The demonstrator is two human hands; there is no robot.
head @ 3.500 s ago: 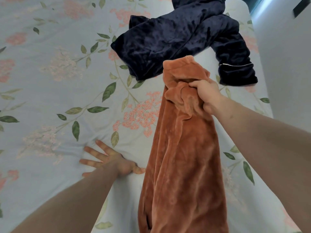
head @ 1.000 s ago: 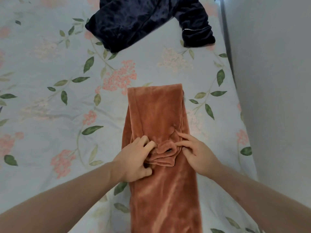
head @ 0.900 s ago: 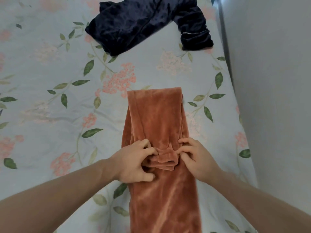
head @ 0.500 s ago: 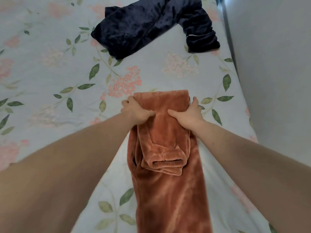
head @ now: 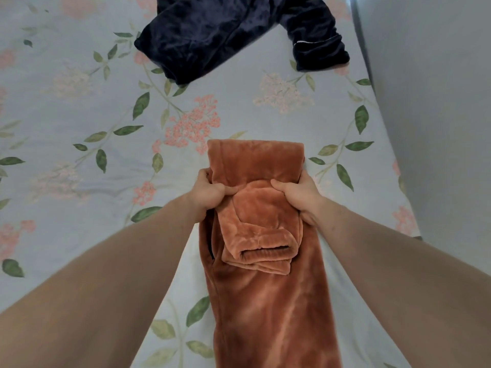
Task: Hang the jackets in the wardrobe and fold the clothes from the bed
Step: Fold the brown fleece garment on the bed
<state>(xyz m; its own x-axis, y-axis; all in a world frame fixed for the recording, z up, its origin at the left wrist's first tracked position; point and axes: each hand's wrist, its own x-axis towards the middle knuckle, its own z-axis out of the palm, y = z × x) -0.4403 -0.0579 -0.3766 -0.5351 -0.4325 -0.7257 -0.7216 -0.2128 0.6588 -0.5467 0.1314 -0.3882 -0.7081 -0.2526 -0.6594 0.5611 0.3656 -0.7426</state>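
Observation:
A rust-orange velvet garment [head: 268,301] lies lengthwise on the floral bed sheet [head: 79,115], its far end folded back over itself with the cuffs toward me. My left hand [head: 210,191] grips the left edge of the folded part, thumb on top. On the right edge, my right hand [head: 299,193] grips the same fold in the same way. A crumpled dark navy velvet garment [head: 212,33] lies further away on the bed.
A pale grey wall [head: 438,102] runs along the right side of the bed, close to the orange garment. The sheet stretches wide to the left. The near end of the orange garment runs out of view at the bottom.
Earlier my right hand lifted the orange garment; it was then laid flat and folded back. Both hands slid from the cuffs up to the sides of the fold, which they hold now.

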